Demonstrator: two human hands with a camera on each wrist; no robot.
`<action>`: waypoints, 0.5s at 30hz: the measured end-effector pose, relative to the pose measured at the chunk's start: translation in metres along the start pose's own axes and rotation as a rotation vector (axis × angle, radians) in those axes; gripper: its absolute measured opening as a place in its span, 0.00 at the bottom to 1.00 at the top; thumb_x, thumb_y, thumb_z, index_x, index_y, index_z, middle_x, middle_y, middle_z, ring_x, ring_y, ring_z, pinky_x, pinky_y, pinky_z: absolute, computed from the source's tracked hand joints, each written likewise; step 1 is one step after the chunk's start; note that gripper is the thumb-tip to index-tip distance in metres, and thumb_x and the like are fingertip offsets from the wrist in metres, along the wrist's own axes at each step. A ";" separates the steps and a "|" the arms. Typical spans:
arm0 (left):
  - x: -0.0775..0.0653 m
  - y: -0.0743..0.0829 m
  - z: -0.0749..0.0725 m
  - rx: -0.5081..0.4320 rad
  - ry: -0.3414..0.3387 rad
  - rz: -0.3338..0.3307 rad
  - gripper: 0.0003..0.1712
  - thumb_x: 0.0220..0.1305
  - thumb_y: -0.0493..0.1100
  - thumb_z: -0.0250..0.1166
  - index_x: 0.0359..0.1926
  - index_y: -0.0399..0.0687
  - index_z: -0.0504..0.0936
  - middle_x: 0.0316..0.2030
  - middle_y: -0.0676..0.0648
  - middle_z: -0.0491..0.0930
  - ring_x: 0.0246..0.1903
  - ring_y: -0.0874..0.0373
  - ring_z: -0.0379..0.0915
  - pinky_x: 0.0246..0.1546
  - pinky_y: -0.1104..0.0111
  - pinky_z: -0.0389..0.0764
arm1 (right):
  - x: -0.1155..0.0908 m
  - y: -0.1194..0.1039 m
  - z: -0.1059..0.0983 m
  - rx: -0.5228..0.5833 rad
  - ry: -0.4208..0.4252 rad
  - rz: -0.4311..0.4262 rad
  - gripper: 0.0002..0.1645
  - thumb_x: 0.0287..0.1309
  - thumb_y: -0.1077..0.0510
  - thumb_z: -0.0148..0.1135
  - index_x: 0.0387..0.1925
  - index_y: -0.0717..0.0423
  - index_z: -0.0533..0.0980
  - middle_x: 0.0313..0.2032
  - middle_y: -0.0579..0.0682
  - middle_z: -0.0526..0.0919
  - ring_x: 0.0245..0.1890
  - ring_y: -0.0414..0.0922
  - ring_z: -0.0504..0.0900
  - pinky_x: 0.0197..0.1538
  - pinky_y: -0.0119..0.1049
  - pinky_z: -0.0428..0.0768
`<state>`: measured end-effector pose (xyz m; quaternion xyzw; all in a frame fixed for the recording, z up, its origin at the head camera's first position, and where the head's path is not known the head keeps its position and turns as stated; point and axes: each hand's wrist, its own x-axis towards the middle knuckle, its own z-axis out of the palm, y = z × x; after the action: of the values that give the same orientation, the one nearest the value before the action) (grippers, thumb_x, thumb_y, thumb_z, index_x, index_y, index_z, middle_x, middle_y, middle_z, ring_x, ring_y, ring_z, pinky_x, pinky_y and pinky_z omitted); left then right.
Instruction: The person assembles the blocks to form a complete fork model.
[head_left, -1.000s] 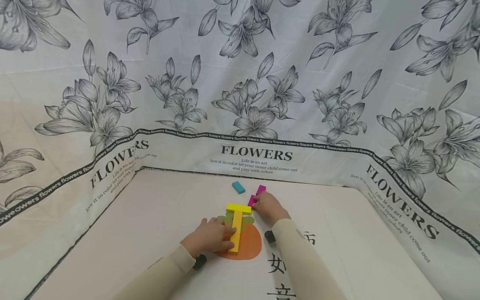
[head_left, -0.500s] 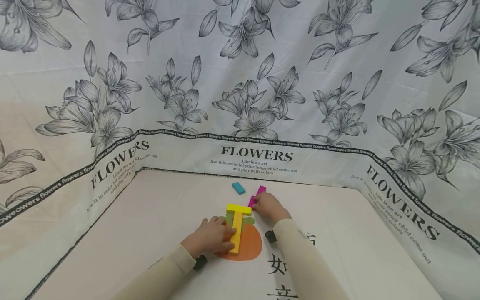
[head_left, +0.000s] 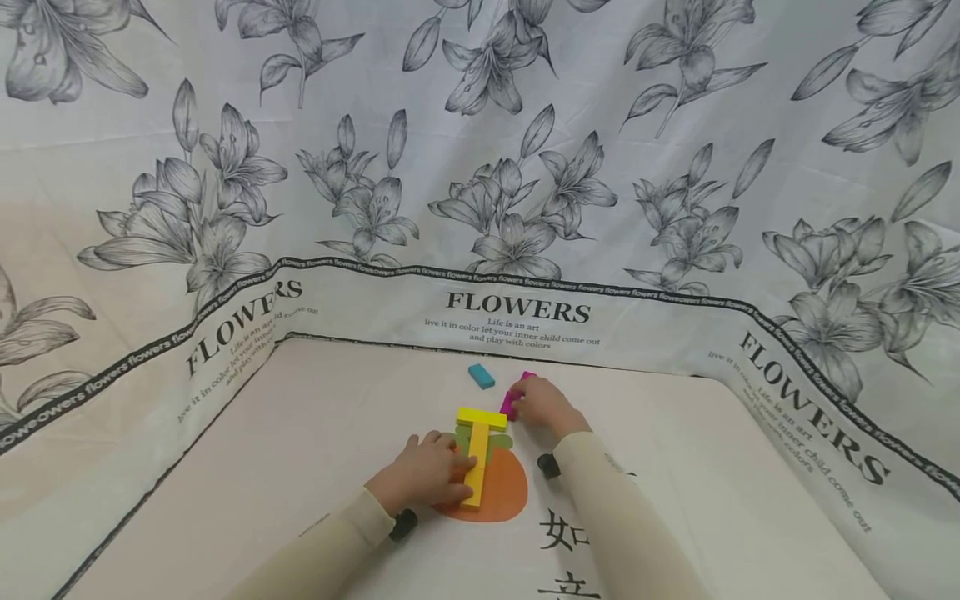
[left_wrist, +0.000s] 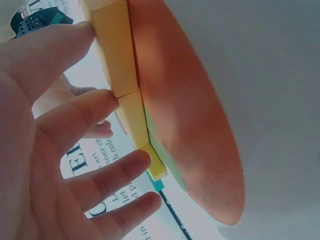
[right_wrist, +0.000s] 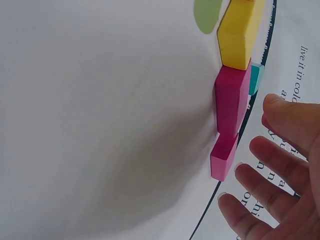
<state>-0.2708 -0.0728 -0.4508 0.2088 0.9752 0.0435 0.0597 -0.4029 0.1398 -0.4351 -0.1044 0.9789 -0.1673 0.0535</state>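
My left hand rests against a line of two golden-yellow wooden blocks laid end to end; in the left wrist view thumb and index fingertip touch them, the other fingers spread loosely. A bright yellow block lies crosswise at their far end, making a T. Two magenta blocks run on from its right end: one magenta block touches the yellow, and a second magenta block lies beyond. My right hand is over the magenta blocks, covering part of them; its wrist view shows spread fingers holding nothing.
A teal block lies alone behind the T. Beneath the blocks the pale tablecloth carries an orange fruit print with green leaves. Flower-printed fabric walls in the back and sides.
My right hand has shifted slightly over the magenta blocks and its fingers have come away from them. The left hand stays on the golden-yellow blocks. The head view has turned a little left.
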 end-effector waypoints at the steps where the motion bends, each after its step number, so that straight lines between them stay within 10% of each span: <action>1: 0.000 0.000 0.000 0.001 -0.003 -0.001 0.29 0.56 0.67 0.63 0.60 0.73 0.77 0.53 0.49 0.75 0.55 0.51 0.65 0.59 0.40 0.68 | 0.001 0.000 -0.001 -0.006 0.003 -0.009 0.19 0.62 0.56 0.62 0.55 0.51 0.78 0.51 0.50 0.82 0.53 0.50 0.76 0.64 0.51 0.72; 15: 0.008 -0.004 0.002 -0.031 -0.017 -0.010 0.29 0.55 0.66 0.64 0.59 0.73 0.78 0.51 0.51 0.76 0.53 0.53 0.66 0.60 0.41 0.68 | 0.010 0.012 -0.017 -0.117 0.007 -0.092 0.21 0.65 0.56 0.59 0.58 0.53 0.76 0.54 0.52 0.80 0.59 0.52 0.75 0.67 0.51 0.69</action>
<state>-0.2790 -0.0727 -0.4539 0.2033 0.9749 0.0568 0.0712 -0.4178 0.1542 -0.4242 -0.1516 0.9813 -0.1126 0.0362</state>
